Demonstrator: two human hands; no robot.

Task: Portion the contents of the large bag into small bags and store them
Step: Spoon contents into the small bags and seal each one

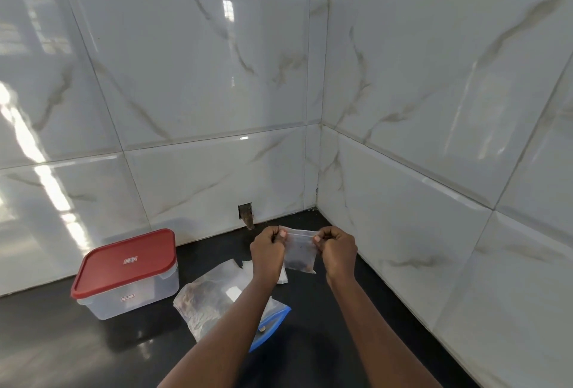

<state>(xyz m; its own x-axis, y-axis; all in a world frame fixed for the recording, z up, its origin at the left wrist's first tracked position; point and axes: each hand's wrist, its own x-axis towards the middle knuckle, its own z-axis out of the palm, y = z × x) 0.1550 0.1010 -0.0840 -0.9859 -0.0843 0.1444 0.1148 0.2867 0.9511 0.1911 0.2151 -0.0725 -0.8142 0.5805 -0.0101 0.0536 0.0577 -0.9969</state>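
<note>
1. The small bag [300, 253] was held up in the air, well to the right of the box [127, 282] and higher than its red lid [124, 259]. Its mouth pointed up and its bottom hung down, and its top edge ran side to side between the two hands.
2. The left hand [267, 249] pinched the bag's top left corner with curled fingers. The right hand [336, 251] pinched the top right corner the same way, pulling the top edge taut.
3. The small bag was clear and slightly crinkled, with a little dark stuff gathered at its bottom and a few specks higher up.
4. The large bag [214, 297] lay flat on the black counter [62, 335], just to the right of the box but not touching it. Its long axis ran from the back left to the front right, and its blue zip end [274, 321] pointed away from the box, toward the person. It was clear, with brownish contents inside, and the left forearm hid part of it.
5. A few flat, clear spare bags [248, 266] lay beyond the large bag, further right of the box and partly behind the left hand.
6. The box stood close to the tiled wall [186, 77] behind it. Bare counter lay in front of it and to its left. Far to its right, a second wall closed the counter into a corner.
</note>
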